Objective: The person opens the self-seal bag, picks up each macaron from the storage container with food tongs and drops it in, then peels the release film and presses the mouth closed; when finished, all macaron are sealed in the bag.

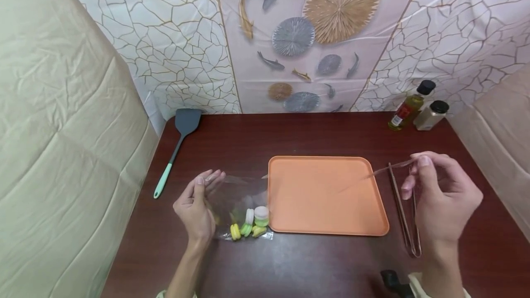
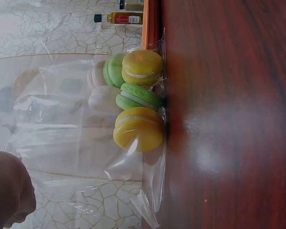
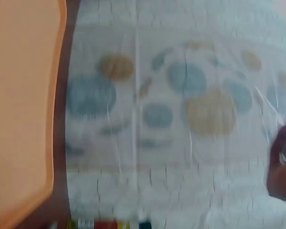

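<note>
My left hand [image 1: 194, 208] grips the upper edge of a clear plastic bag [image 2: 71, 138] left of the tray. Several macarons lie at the bag's bottom: yellow macarons [image 2: 139, 129], green macarons [image 2: 138, 97] and pale macarons [image 2: 102, 99]. The bag's lower end rests on the table. My right hand [image 1: 445, 192] is raised over the right side and pinches a thin clear plastic film [image 1: 393, 166] between thumb and fingers. The film trails leftward above the tray; in the right wrist view it spreads, creased and see-through, before the wall cloth. Its full outline cannot be made out.
An orange tray [image 1: 323, 197] lies mid-table. Metal tongs [image 1: 399, 206] lie right of it, partly behind my right hand. A spatula [image 1: 178, 144] lies at the left. An oil bottle [image 1: 407, 111] and a black-capped jar [image 1: 431, 116] stand at the back right.
</note>
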A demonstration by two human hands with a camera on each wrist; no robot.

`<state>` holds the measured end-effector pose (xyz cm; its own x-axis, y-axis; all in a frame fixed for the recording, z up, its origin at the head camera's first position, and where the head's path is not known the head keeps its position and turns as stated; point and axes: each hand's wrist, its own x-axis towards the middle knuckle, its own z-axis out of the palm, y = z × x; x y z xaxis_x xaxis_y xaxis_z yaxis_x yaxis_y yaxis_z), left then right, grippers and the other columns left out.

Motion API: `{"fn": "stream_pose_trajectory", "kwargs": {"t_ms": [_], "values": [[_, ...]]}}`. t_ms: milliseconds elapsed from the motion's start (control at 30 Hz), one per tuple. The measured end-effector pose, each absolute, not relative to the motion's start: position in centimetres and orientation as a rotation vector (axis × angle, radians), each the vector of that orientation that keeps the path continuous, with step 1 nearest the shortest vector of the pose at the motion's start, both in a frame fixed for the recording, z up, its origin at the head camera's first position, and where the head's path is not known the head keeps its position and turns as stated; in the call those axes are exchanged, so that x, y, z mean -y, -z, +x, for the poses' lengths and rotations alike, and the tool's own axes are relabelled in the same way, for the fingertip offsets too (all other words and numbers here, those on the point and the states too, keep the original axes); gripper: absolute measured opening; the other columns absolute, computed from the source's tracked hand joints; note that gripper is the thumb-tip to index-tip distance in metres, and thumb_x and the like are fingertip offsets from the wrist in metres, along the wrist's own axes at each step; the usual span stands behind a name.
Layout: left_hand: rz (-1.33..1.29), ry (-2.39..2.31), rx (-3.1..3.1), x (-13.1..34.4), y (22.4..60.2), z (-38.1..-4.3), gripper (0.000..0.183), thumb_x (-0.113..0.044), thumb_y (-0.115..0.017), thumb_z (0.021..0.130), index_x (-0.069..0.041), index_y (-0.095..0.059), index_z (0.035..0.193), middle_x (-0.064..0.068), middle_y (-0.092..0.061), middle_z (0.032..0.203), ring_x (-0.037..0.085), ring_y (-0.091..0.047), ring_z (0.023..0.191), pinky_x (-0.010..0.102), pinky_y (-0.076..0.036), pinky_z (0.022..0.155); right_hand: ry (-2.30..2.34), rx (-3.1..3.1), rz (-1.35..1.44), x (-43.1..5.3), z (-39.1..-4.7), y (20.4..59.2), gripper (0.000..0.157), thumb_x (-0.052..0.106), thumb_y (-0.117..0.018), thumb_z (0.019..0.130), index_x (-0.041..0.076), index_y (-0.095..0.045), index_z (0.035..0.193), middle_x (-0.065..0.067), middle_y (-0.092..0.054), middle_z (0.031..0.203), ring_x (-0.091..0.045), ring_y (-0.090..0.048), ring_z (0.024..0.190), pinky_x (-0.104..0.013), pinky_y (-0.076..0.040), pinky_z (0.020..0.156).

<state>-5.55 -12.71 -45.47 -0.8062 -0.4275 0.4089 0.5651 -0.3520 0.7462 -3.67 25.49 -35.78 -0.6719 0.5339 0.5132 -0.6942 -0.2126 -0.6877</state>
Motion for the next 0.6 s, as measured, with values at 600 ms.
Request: {"fn": "stream_pose_trajectory", "kwargs": {"t_ms": [600], "values": [[-0.099,2.180,1.323,12.8,45.6,-5.9,0.028,0.000,-0.057,0.113,0.025,-0.070,0.116,0.015,-0.084,0.102,0.025,-0.084,0.096,0.037,-0.066,0.092,-1.301,3.182,0.034,-39.2,-9.4,41.0,0.027,0.002,-0.049,0.114,-0.016,-0.069,0.109,-0.001,-0.067,0.078,-0.008,-0.058,0.062,-0.027,-0.052,0.054]]}}
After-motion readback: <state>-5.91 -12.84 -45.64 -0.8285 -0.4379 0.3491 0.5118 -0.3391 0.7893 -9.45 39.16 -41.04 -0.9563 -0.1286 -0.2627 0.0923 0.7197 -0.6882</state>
